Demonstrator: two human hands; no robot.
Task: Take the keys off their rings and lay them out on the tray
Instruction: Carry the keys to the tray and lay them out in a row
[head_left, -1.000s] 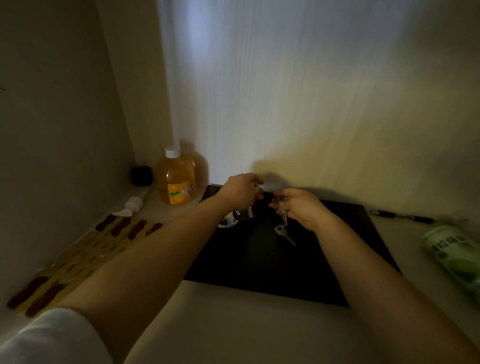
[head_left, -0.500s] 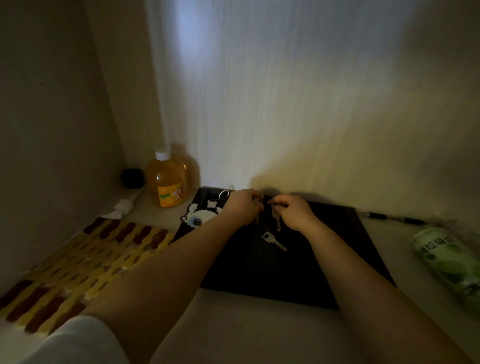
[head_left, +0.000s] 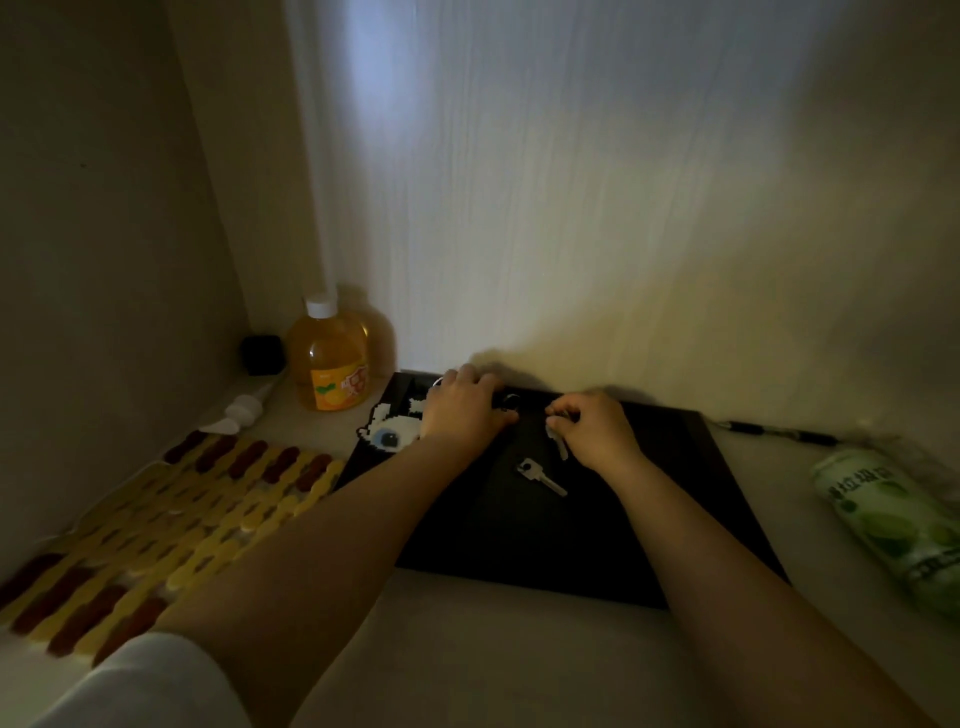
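Observation:
A black tray (head_left: 675, 519) lies on the pale table in dim light. One loose silver key (head_left: 540, 475) rests on it near the middle. My right hand (head_left: 597, 431) is just beyond that key, pinching a second silver key (head_left: 558, 441) whose blade points toward me and touches the tray. My left hand (head_left: 462, 408) lies palm down at the tray's far left, fingers curled over a key ring (head_left: 511, 401); another ring (head_left: 438, 383) peeks out behind it. A white pixel-bead charm (head_left: 389, 431) with a blue spot sits beside my left wrist.
An orange drink bottle (head_left: 330, 364) and a small black box (head_left: 262, 353) stand at the back left by the wall. A yellow and brown bead mat (head_left: 171, 525) covers the left. A green can (head_left: 893, 525) lies on the right, a pen (head_left: 779, 431) behind it.
Both hands have come down from above the tray to its surface. They have drawn apart: the left stays on the ring at the far left, the right has moved right with a key.

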